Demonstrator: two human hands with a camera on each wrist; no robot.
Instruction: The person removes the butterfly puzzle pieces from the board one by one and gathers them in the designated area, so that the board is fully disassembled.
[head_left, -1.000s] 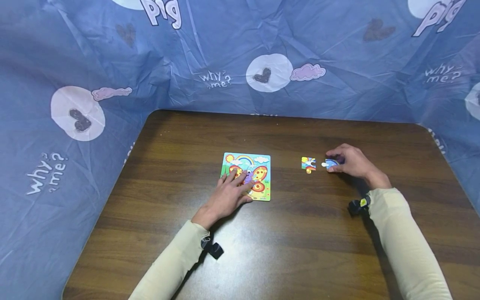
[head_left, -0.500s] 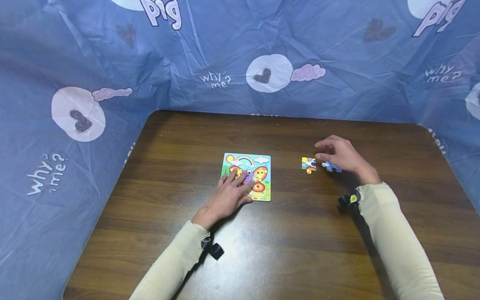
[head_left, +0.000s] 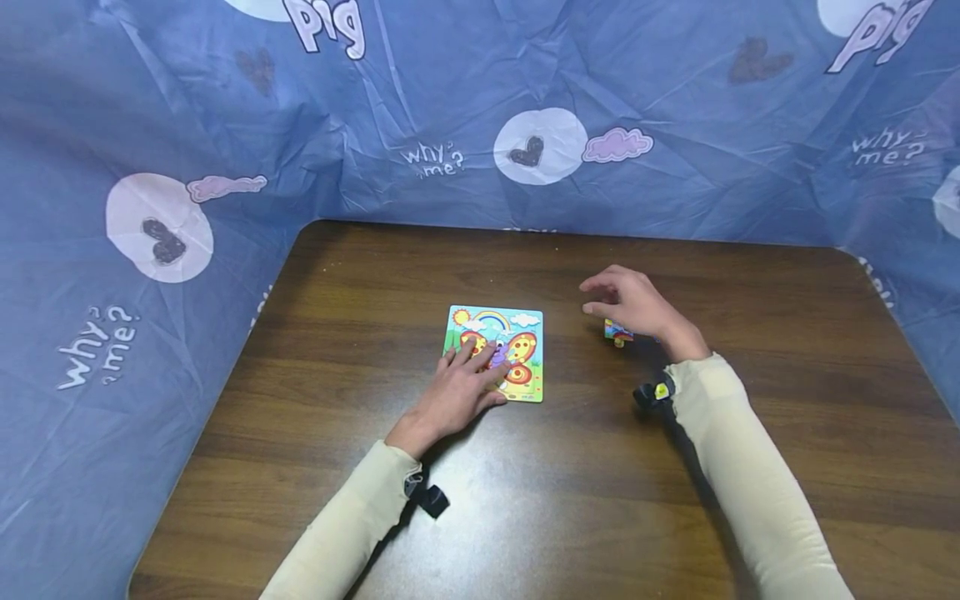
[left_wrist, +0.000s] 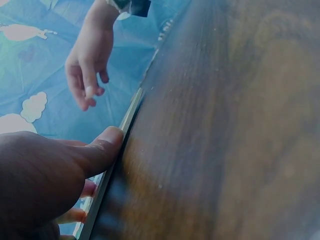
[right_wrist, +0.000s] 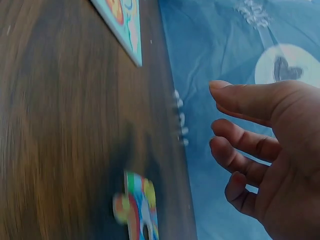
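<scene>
A butterfly jigsaw board (head_left: 521, 346) lies flat on the brown table, its picture showing a sun and a rainbow. My left hand (head_left: 459, 390) rests on it with fingers spread; in the left wrist view the thumb (left_wrist: 107, 145) lies along the board's edge. My right hand (head_left: 637, 307) hovers to the right of the board, fingers loosely bent and holding nothing. Below that hand is a loose jigsaw piece (right_wrist: 141, 205) with rainbow stripes and a rounded tab, partly covered by the hand in the head view. A second, blue piece is nearly all hidden behind the same hand.
The wooden table (head_left: 360, 283) has rounded far corners. Behind and beside it hangs a blue printed cloth (head_left: 450, 83). Each wrist carries a small black camera, such as the right one (head_left: 651, 395) beneath the sleeve.
My right hand has let go of the blue piece, lifted, and moved left over the striped piece. My left hand has stayed on the board.
</scene>
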